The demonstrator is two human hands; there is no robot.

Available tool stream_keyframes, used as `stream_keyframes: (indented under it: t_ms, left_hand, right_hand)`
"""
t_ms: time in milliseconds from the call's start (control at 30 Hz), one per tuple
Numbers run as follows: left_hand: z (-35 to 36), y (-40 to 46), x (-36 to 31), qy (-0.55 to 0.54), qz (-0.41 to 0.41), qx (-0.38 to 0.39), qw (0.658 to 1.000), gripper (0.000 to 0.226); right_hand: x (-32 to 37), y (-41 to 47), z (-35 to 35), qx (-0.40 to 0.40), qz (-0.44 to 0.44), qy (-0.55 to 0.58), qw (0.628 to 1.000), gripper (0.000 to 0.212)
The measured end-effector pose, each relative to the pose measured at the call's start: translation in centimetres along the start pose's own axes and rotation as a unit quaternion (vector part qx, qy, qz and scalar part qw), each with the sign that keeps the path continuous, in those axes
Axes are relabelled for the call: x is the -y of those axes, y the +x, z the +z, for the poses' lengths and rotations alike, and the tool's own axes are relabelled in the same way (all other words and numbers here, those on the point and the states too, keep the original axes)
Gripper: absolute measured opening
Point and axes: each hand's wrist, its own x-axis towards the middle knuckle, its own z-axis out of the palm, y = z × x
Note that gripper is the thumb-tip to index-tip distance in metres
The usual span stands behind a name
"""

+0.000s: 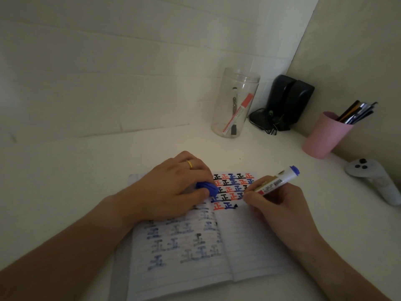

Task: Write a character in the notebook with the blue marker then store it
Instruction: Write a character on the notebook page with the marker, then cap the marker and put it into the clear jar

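Note:
An open lined notebook (249,242) lies on the white table, its pages filled with rows of black, red and blue characters. My right hand (280,205) grips the blue marker (275,181), uncapped, its dark tip touching the right page just after the last blue character. My left hand (173,187) rests on the left page and pinches the marker's blue cap (207,187) between thumb and fingers. A gold ring sits on one finger of that hand.
A clear plastic jar (235,103) holding a red marker and a black marker stands behind the notebook. Black speakers (288,101) fill the corner. A pink cup (325,135) of pens and a white controller (375,181) are at the right.

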Motion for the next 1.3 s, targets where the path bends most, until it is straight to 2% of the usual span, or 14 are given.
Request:
stream_keyframes:
  t_ms: [67, 133, 233, 333, 467, 700, 867, 1033, 1200, 1300]
  left_hand:
    - [-0.2, -0.1, -0.1, -0.002, -0.009, 0.006, 1.0, 0.029]
    - [-0.3, -0.2, -0.3, -0.003, -0.015, 0.012, 1.0, 0.031]
    - [-0.4, -0.2, -0.5, -0.007, -0.022, 0.014, 1.0, 0.031]
    - [-0.4, -0.3, -0.8, -0.012, -0.032, 0.006, 0.999, 0.033]
    - [-0.4, -0.5, -0.8, -0.016, -0.046, -0.051, 0.997, 0.034]
    - [-0.2, 0.2, -0.4, -0.042, -0.091, -0.146, 0.984, 0.024]
    - [-0.3, 0.1, -0.6, -0.041, -0.103, -0.149, 0.983, 0.018]
    - [-0.7, 0.1, -1.0, -0.041, -0.076, -0.151, 0.985, 0.018]
    - [-0.9, 0.0, -1.8, -0.078, -0.061, -0.148, 0.984, 0.021]
    - [-1.3, -0.2, -2.4, -0.177, -0.091, -0.165, 0.966, 0.022]
  right_hand:
    - [0.8, 0.5, -0.5, -0.013, 0.057, 0.108, 0.992, 0.013]
    - [2.0, 1.4, -1.1, -0.021, 0.092, 0.155, 0.983, 0.014]
    - [4.0, 3.1, -1.6, -0.034, 0.057, 0.16, 0.985, 0.006]
    - [4.8, 3.9, -0.8, -0.065, 0.014, 0.213, 0.975, 0.017]
    - [2.6, 3.3, 0.7, -0.085, 0.014, 0.286, 0.954, 0.014]
    - [1.1, 2.9, 1.1, -0.047, -0.009, 0.278, 0.959, 0.009]
    - [0.7, 2.8, 1.0, -0.034, -0.023, 0.253, 0.967, 0.009]
    - [0.6, 2.7, 1.0, -0.006, -0.028, 0.239, 0.971, 0.007]
    - [1.0, 2.1, 1.1, 0.054, -0.034, 0.233, 0.97, 0.036]
    - [1.2, 2.1, 0.8, 0.08, -0.043, 0.265, 0.96, 0.034]
